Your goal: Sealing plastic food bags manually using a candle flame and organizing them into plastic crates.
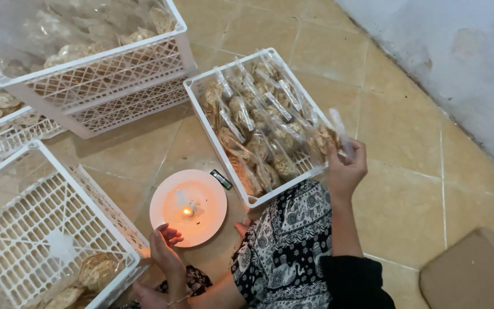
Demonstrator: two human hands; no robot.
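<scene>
The right hand (347, 166) is raised and grips a clear bag (330, 139) of crackers by its top edge, just right of the full crate (257, 123) on the floor. The left hand (166, 247) is released — fingers loose, holding nothing — just below the plate (212, 200), where a candle (187, 210) burns (a lighter (220, 179) lies above it).

A small black lighter (220, 179) lies on the tiled floor (407, 154) near a brown cardboard box (475, 272).
</scene>
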